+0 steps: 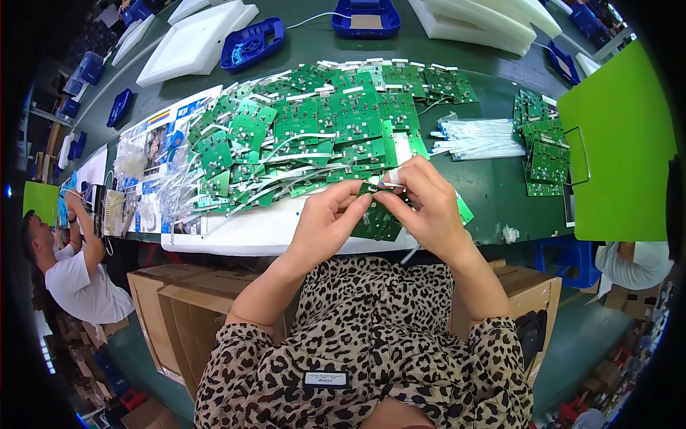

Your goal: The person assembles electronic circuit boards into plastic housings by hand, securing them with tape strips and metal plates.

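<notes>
Both hands' grip, left and right, pinch circuit board, seemingly beyond table edge.

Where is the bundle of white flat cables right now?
In the head view, the bundle of white flat cables lies on the green table, up and to the right of the right hand, between the big pile of green circuit boards and a smaller stack of boards.

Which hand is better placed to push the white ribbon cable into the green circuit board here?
Probably the right hand: its fingertips already pinch the white ribbon cable at the top edge of the circuit board. The left hand grips the board from its left side, steadying it.
</notes>
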A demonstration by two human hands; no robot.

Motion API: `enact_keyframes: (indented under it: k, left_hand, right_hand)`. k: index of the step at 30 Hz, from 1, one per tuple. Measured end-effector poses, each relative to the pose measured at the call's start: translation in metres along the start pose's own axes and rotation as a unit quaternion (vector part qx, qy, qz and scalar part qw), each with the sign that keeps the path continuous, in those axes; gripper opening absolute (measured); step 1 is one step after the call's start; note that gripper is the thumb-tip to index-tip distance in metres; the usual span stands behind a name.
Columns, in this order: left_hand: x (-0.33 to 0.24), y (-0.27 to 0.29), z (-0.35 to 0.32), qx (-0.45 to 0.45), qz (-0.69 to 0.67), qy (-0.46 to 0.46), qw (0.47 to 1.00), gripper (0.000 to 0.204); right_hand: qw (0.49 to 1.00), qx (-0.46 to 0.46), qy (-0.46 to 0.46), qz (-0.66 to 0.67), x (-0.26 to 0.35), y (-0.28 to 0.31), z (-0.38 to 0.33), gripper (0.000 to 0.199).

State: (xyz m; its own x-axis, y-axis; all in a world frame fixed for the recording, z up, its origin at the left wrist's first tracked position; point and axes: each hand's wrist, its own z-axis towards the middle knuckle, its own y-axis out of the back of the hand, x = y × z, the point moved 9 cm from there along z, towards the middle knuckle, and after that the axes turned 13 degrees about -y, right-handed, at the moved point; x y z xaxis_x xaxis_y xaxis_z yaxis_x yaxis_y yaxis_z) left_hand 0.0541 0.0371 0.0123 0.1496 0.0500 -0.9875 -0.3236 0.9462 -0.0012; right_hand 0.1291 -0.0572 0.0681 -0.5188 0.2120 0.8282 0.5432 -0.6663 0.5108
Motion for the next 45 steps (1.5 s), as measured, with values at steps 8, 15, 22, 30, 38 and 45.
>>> enact_keyframes:
  k: [8, 15, 22, 30, 38, 45]
  left_hand:
    - [-0.008, -0.001, -0.001, 0.011, 0.075, -0.034, 0.997, 0.02]
    - [0.003, 0.002, 0.001, 0.023, 0.016, 0.023, 0.999, 0.019]
    - [0.008, -0.008, -0.003, 0.119, -0.081, 0.099, 0.985, 0.02]
    - [0.006, -0.016, -0.004, 0.172, -0.076, 0.126, 0.974, 0.02]
    - [0.011, -0.017, -0.006, 0.176, -0.055, 0.112, 0.976, 0.018]
    - [0.008, -0.02, -0.005, 0.202, -0.005, 0.117, 0.972, 0.018]
  right_hand:
    - [0.998, -0.034, 0.053, -0.013, 0.006, -0.001, -0.004, 0.013]
    - [0.999, 0.01, 0.03, -0.028, 0.013, 0.012, -0.005, 0.01]
    - [0.98, 0.124, -0.133, 0.079, -0.018, 0.02, -0.002, 0.012]
    - [0.987, 0.153, -0.019, 0.042, -0.01, 0.011, -0.005, 0.011]
    - [0.977, 0.179, -0.114, 0.023, -0.016, 0.006, -0.007, 0.013]
    - [0.978, 0.191, -0.078, -0.022, -0.015, 0.0, -0.005, 0.016]
